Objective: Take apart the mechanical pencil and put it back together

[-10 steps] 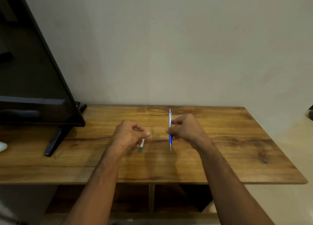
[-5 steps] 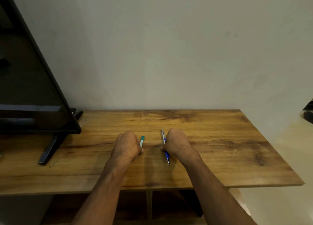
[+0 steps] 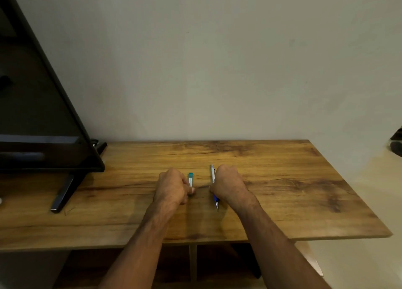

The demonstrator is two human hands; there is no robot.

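We count two hands, one pencil and one small tube on the wooden surface (image 3: 282, 180). The right hand (image 3: 228, 185) has its grip clenched around the pencil (image 3: 213, 175), which has a white upper barrel and a blue lower section ending in a thin tip that points toward us. The left hand (image 3: 171, 187) pinches the tube (image 3: 190, 178), white with a teal cap at the far end. Both fists rest low on the surface, just beside each other. One dark monitor (image 3: 43, 114) stands at far left.
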